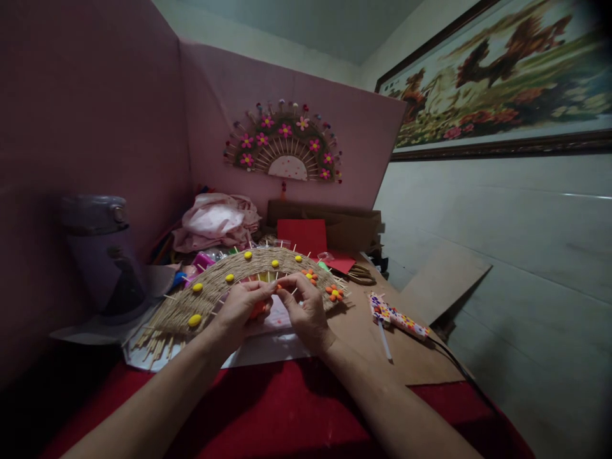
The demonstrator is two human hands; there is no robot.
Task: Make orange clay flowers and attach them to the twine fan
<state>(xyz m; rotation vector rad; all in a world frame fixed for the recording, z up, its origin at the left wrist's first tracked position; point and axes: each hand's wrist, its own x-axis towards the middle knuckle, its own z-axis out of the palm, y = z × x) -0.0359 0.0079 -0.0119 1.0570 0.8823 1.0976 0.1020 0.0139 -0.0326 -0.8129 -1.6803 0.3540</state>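
In front of me lies a fan-shaped panel [217, 290] of twine over thin wooden sticks. Yellow round dots [194, 320] are spaced along it, and its right end carries two orange flowers with yellow centres, one being this flower [334, 293]. Over the panel's lower middle, my left hand [239, 309] is closed, with an orange lump like modelling clay [257, 310] under its fingers. My right hand [308, 312] is closed in a pinch, its fingertips meeting the left ones at a small orange piece [278, 288]. Fingers partly hide that piece.
A glue gun [399, 319] with its cord lies on cardboard [354, 325] at right. On the left stands a tumbler [105, 255]. Pink cloth [215, 220] and red paper [301, 236] sit behind the panel. A finished-looking flowered fan [285, 143] hangs on the pink board.
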